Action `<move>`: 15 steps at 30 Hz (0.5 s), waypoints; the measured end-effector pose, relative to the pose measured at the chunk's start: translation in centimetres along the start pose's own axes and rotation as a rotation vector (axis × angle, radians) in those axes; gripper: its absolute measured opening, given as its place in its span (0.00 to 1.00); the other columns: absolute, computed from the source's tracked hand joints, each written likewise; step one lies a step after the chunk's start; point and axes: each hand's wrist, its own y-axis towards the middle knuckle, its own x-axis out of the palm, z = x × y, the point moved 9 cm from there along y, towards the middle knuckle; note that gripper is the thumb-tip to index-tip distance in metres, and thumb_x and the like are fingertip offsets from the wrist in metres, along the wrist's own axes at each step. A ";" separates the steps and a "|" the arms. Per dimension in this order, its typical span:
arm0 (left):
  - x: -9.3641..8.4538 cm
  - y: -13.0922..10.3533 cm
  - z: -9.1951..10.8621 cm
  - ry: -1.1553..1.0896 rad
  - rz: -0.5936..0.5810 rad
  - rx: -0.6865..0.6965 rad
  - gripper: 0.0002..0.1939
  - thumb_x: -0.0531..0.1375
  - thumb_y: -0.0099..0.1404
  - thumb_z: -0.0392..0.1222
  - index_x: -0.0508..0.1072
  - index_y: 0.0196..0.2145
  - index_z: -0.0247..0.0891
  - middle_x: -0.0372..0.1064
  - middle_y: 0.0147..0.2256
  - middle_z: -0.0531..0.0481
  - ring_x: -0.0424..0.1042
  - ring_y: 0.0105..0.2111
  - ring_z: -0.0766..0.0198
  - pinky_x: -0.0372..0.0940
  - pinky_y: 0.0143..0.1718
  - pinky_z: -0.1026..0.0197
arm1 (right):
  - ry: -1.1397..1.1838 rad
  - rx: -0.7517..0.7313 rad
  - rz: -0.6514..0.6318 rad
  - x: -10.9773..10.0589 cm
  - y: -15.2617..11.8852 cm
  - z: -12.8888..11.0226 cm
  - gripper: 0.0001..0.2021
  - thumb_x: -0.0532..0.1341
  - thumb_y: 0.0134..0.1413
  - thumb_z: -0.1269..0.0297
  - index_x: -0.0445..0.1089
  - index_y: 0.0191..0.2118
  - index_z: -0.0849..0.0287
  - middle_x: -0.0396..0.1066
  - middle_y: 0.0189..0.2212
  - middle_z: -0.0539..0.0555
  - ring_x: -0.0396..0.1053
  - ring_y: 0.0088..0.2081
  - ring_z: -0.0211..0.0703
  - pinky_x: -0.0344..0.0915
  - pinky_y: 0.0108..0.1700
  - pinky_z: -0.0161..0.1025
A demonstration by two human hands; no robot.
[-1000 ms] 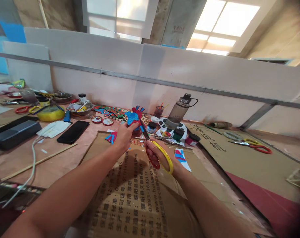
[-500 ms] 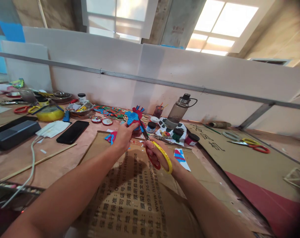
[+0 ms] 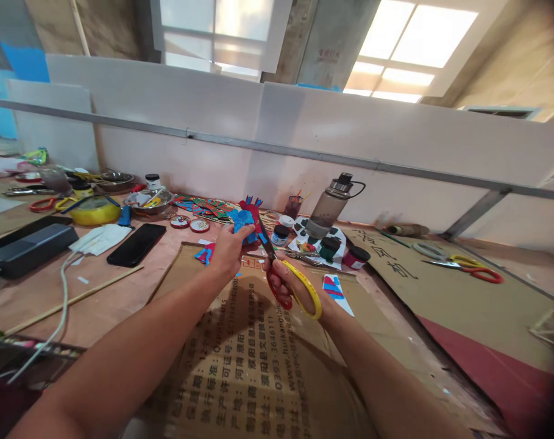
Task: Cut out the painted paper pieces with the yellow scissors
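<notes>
My left hand [image 3: 230, 249] pinches a painted blue and red paper cutout [image 3: 242, 221], raised over the far part of a printed cardboard sheet [image 3: 240, 366]. In my right hand [image 3: 283, 279] is a pair of scissors [image 3: 308, 292] with one yellow and one red handle loop. Their dark blades point up and away, right at the cutout's right edge. How far the blades are parted is hard to make out. Another red and blue painted piece [image 3: 205, 253] lies just left of my left hand. A white paper scrap with red and blue stripes [image 3: 336, 292] rests right of the scissors.
Behind the hands stand a water bottle [image 3: 328, 207] and paint jars [image 3: 280, 235]. A phone [image 3: 136, 245], a white cable [image 3: 63, 305] and a yellow tape roll [image 3: 94, 211] are at left. More scissors [image 3: 464, 268] lie on cardboard at right.
The scissors have turned slightly, their handle loops shifting a little right. The cutout has tilted a little in my left hand, its top end moving left.
</notes>
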 end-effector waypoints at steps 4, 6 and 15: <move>0.1 -0.1 0.0 -0.003 -0.015 -0.002 0.24 0.77 0.38 0.43 0.70 0.29 0.39 0.73 0.25 0.58 0.70 0.23 0.69 0.70 0.27 0.63 | 0.036 0.015 -0.005 0.0 0.1 0.4 0.32 0.63 0.56 0.27 0.64 0.41 0.55 0.56 0.22 0.40 0.49 0.16 0.30 0.55 0.15 0.30; 0.1 -0.1 0.0 0.006 -0.007 -0.004 0.24 0.77 0.37 0.44 0.70 0.29 0.39 0.73 0.25 0.58 0.70 0.23 0.69 0.70 0.27 0.63 | 0.019 0.009 -0.010 0.0 0.1 0.5 0.32 0.63 0.56 0.27 0.63 0.41 0.55 0.56 0.22 0.40 0.49 0.16 0.29 0.54 0.15 0.30; 0.6 -0.5 0.0 0.012 -0.008 -0.024 0.25 0.78 0.35 0.45 0.70 0.27 0.38 0.74 0.25 0.57 0.70 0.24 0.69 0.69 0.28 0.63 | -0.039 -0.047 0.016 -0.3 0.1 0.1 0.32 0.62 0.57 0.26 0.63 0.39 0.55 0.57 0.21 0.41 0.50 0.16 0.31 0.52 0.16 0.32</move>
